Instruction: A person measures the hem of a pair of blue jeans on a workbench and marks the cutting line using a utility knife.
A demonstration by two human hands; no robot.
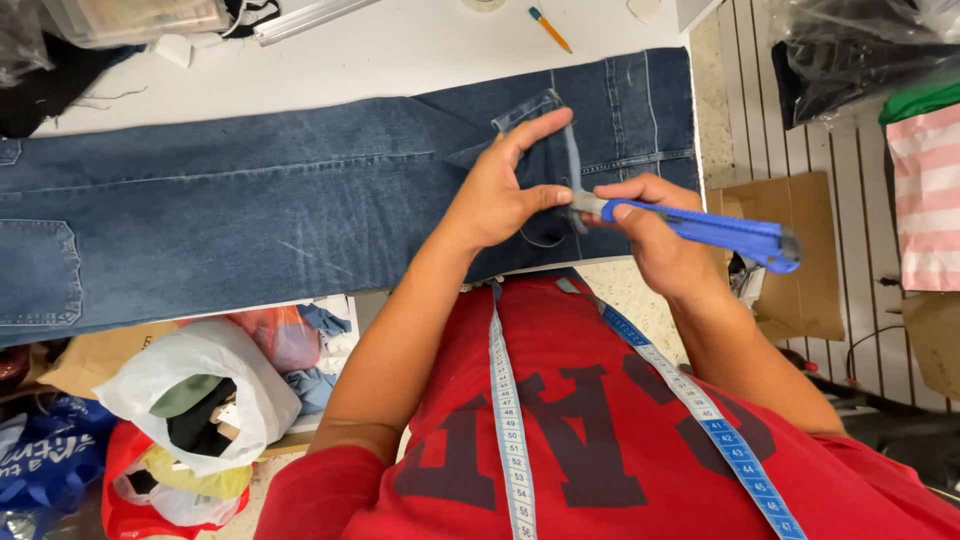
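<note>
I saw the right hand (pixel 650 225) closed around a blue knife (pixel 700 228) — it lay sideways, its tip at the jeans (pixel 250 200) on the table (pixel 400 50), just beside the left hand (pixel 500 195) — pressed flat, holding nothing.

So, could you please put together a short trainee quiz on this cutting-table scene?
1. True or false: the right hand holds a blue utility knife.
2. What does the left hand press flat? A) the jeans B) the pencil C) a plastic bag
3. Fill in: a blue ____ hangs over the red shirt.

Key: 1 true; 2 A; 3 measuring tape.
</note>
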